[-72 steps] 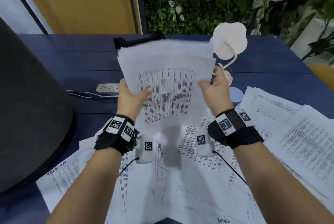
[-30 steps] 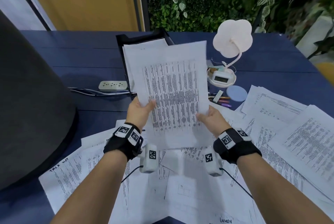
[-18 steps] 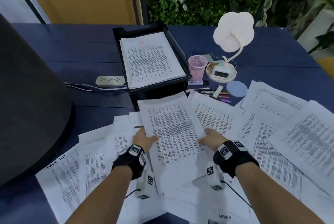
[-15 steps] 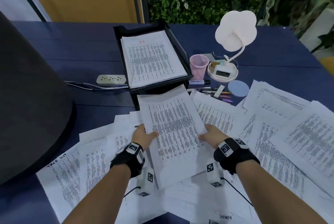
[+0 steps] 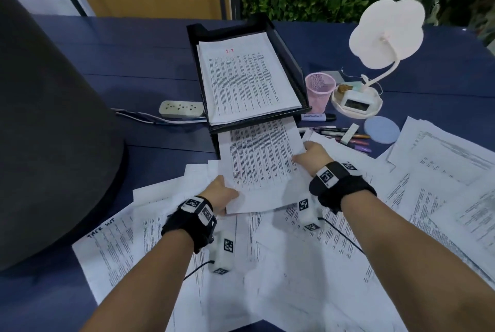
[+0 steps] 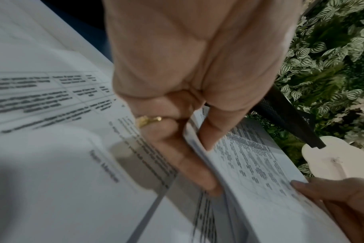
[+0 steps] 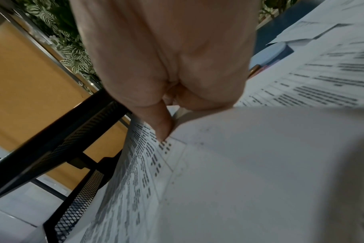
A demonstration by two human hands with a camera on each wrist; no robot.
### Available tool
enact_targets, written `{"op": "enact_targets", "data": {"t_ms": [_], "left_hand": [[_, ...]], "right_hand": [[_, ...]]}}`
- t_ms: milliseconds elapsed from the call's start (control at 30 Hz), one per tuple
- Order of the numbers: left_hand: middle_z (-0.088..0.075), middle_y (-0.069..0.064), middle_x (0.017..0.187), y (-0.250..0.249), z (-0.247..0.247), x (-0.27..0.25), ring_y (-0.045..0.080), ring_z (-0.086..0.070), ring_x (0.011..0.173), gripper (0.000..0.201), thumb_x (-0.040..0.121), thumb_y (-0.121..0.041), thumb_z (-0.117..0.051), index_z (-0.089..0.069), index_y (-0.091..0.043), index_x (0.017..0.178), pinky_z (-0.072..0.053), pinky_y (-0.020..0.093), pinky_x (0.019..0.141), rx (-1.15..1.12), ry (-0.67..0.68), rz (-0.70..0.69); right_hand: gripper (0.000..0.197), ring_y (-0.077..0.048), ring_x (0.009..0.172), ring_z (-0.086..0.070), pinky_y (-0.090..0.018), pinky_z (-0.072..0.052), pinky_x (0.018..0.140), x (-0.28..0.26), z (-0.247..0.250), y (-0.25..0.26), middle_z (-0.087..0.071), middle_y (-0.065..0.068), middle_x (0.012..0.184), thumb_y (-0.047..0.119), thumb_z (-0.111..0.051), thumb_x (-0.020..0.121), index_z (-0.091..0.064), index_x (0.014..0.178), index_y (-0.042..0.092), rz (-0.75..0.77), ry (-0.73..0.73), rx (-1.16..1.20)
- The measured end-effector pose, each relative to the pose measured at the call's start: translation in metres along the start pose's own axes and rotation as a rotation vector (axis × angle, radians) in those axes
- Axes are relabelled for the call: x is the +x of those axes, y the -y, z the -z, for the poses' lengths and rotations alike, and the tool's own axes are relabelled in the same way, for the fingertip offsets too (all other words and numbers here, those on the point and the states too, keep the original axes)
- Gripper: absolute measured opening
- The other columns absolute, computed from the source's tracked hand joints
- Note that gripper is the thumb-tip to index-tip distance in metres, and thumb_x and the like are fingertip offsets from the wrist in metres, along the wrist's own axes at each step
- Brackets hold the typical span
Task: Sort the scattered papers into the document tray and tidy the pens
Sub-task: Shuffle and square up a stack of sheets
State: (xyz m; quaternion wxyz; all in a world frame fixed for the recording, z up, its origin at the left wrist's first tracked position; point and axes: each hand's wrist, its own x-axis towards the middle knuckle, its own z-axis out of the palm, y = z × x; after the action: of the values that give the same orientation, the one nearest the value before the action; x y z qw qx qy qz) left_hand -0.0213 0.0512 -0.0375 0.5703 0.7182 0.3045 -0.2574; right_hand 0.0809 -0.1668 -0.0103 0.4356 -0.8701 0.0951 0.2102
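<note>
A printed paper stack [image 5: 261,160] is held by both hands, its far end under the upper shelf of the black two-tier document tray [image 5: 285,45]. My left hand [image 5: 223,193] pinches the stack's near left corner, thumb on top [image 6: 210,131]. My right hand [image 5: 312,155] pinches its right edge [image 7: 162,129]. The tray's upper shelf holds a paper pile [image 5: 246,77]. Many loose sheets [image 5: 428,184] cover the blue table near me. Several pens [image 5: 345,136] lie right of the tray, beside an empty pink mesh cup [image 5: 320,90].
A white desk lamp [image 5: 385,34] with a clock base [image 5: 356,102] stands right of the cup, a round blue coaster [image 5: 381,129] before it. A power strip [image 5: 182,108] lies left of the tray. A big dark rounded object [image 5: 48,130] fills the left side.
The stack came down from in front of my face to table height and has slid forward, its far end now inside the tray's lower level. Both hands moved forward with it.
</note>
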Motion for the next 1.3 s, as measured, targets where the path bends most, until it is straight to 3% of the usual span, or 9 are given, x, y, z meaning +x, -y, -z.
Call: {"op": "enact_targets", "data": {"t_ms": [200,367,500,633,800,900,1033,1200,1300], "left_hand": [[-0.050,0.010,0.118,-0.021,0.014,0.026,0.031,-0.053,0.107,0.032,0.091,-0.012,-0.056,-0.038,-0.014,0.117,-0.046,0.044,0.097,-0.020,-0.120,-0.116],[-0.051,0.004,0.118,-0.043,0.019,0.044,0.026,-0.057,0.099,0.037,0.094,-0.009,-0.055,-0.042,-0.010,0.128,-0.059,0.037,0.073,-0.108,-0.229,-0.218],[-0.050,0.004,0.114,-0.057,0.027,0.054,0.022,-0.066,0.081,0.050,0.088,-0.007,-0.064,-0.036,-0.018,0.128,-0.060,0.031,0.062,-0.187,-0.249,-0.249],[-0.066,0.003,0.104,-0.061,0.035,0.063,0.016,-0.065,0.080,0.028,0.082,-0.005,-0.068,-0.056,-0.011,0.107,-0.057,0.024,0.067,-0.007,-0.373,-0.354],[-0.061,0.015,0.111,-0.058,0.032,0.068,0.028,-0.063,0.093,0.025,0.080,-0.016,-0.071,-0.070,-0.002,0.101,-0.051,0.030,0.086,0.382,-0.535,-0.434],[-0.045,0.010,0.130,-0.054,0.027,0.065,0.030,-0.059,0.100,0.030,0.087,-0.019,-0.065,-0.066,-0.008,0.114,-0.047,0.035,0.093,0.593,-0.525,-0.453],[-0.055,0.011,0.122,-0.050,0.025,0.068,0.031,-0.057,0.103,0.022,0.090,-0.016,-0.058,-0.068,-0.014,0.110,-0.049,0.037,0.080,0.826,-0.533,-0.485],[-0.061,0.010,0.100,-0.051,0.024,0.069,0.033,-0.061,0.088,0.015,0.093,-0.020,-0.050,-0.055,-0.011,0.082,-0.043,0.034,0.066,0.983,-0.487,-0.381],[-0.062,0.011,0.102,-0.054,0.021,0.063,0.034,-0.061,0.090,0.016,0.093,-0.023,-0.050,-0.055,-0.012,0.083,-0.045,0.034,0.069,0.932,-0.472,-0.369]], "right_hand": [[0.038,-0.024,0.072,-0.060,-0.024,-0.049,0.059,0.012,0.005,0.006,-0.062,-0.014,0.105,0.004,-0.055,0.089,-0.046,0.125,0.012,-0.044,0.140,0.036],[0.021,-0.011,0.027,-0.051,-0.012,-0.030,0.030,0.022,-0.003,0.001,-0.057,-0.015,0.056,-0.004,-0.044,0.093,-0.046,0.107,0.011,-0.152,0.090,0.174],[0.026,-0.016,0.031,-0.057,-0.019,-0.043,0.033,0.051,-0.014,0.008,-0.056,-0.027,0.079,-0.010,-0.036,0.094,-0.045,0.101,0.014,-0.201,0.019,0.488],[0.023,-0.020,0.033,-0.059,-0.030,-0.051,0.035,0.073,-0.021,0.017,-0.048,-0.029,0.105,-0.011,-0.034,0.096,-0.045,0.106,0.006,-0.209,-0.025,0.629],[0.024,-0.026,0.045,-0.062,-0.038,-0.053,0.051,0.083,-0.020,0.020,-0.054,-0.021,0.077,-0.005,-0.038,0.095,-0.044,0.079,0.012,-0.189,-0.060,0.510],[0.018,-0.028,0.055,-0.064,-0.037,-0.058,0.056,0.087,-0.026,0.017,-0.057,-0.022,0.081,-0.008,-0.043,0.091,-0.045,0.090,0.010,-0.127,-0.102,0.442],[0.014,-0.025,0.064,-0.063,-0.031,-0.058,0.062,0.092,-0.029,0.011,-0.060,-0.015,0.081,-0.006,-0.051,0.089,-0.049,0.097,0.005,-0.099,-0.114,0.416],[0.018,-0.024,0.057,-0.057,-0.021,-0.052,0.046,0.092,-0.023,0.001,-0.058,-0.014,0.070,-0.008,-0.050,0.089,-0.061,0.087,0.006,-0.137,-0.122,0.408],[0.026,-0.030,0.072,-0.058,-0.036,-0.053,0.069,0.083,-0.016,-0.014,-0.062,-0.023,0.090,-0.012,-0.053,0.084,-0.064,0.107,-0.006,-0.078,-0.149,0.394]]}}
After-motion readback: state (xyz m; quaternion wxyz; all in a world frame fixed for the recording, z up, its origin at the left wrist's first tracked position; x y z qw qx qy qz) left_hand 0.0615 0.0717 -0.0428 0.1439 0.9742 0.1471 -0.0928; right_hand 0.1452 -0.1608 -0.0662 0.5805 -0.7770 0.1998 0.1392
